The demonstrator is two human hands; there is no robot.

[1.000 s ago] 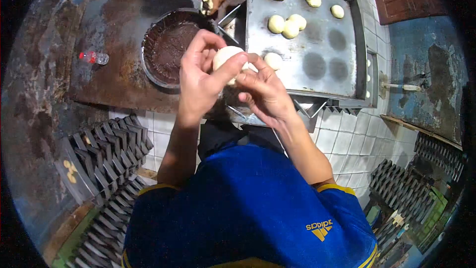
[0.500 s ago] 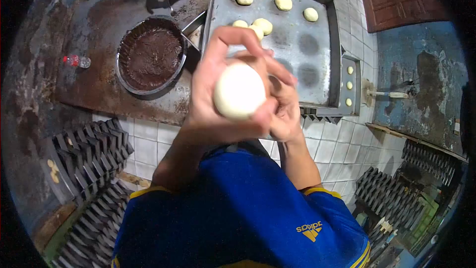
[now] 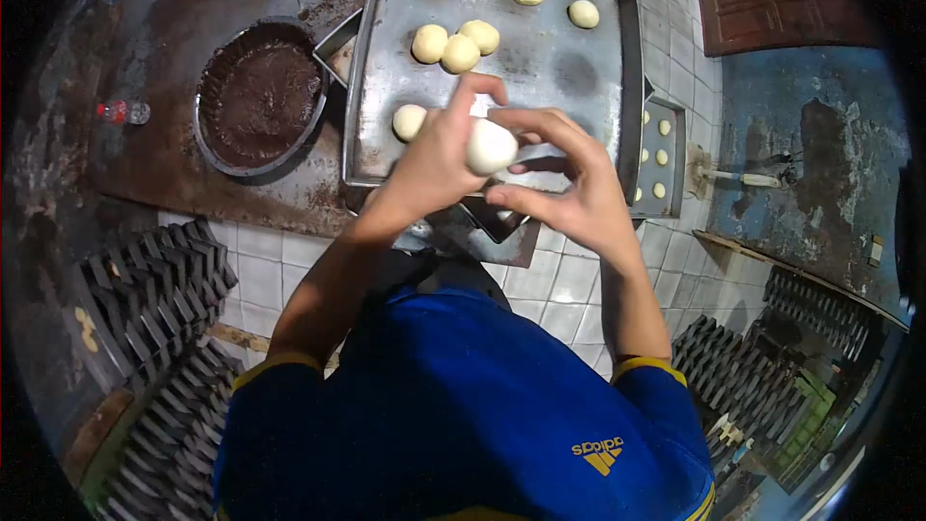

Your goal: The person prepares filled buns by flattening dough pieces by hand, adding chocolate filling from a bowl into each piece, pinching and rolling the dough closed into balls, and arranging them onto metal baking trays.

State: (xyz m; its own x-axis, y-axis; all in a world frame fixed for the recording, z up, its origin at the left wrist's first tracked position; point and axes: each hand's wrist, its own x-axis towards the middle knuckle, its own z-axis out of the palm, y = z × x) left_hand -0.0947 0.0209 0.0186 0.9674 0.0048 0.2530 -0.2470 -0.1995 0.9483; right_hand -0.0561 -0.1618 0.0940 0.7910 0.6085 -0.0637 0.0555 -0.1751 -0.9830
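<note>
A smooth pale dough ball (image 3: 492,147) rests against the fingers of my left hand (image 3: 434,159), which grips it above the near edge of the large metal baking tray (image 3: 540,58). My right hand (image 3: 588,195) curves around the ball's right side, its thumb and fingers spread apart. Its index fingertip comes close to the top of the ball; whether it touches I cannot tell. Just left of my left hand, another dough ball (image 3: 409,123) sits on the tray. Farther back on it lie a cluster of three dough balls (image 3: 460,54) and several single ones.
Left of the tray, a round pan (image 3: 260,101) with dark brown filling stands on the worn table (image 3: 154,154). A small red-capped bottle (image 3: 123,113) lies beyond it. A second tray (image 3: 670,159) with small dough balls is at the right. Stacked dark metal racks (image 3: 154,280) stand at lower left.
Both hands have lowered the dough ball from near the camera to the tray's front edge. My right hand has opened away from it. Another person's hands at the top have left view.
</note>
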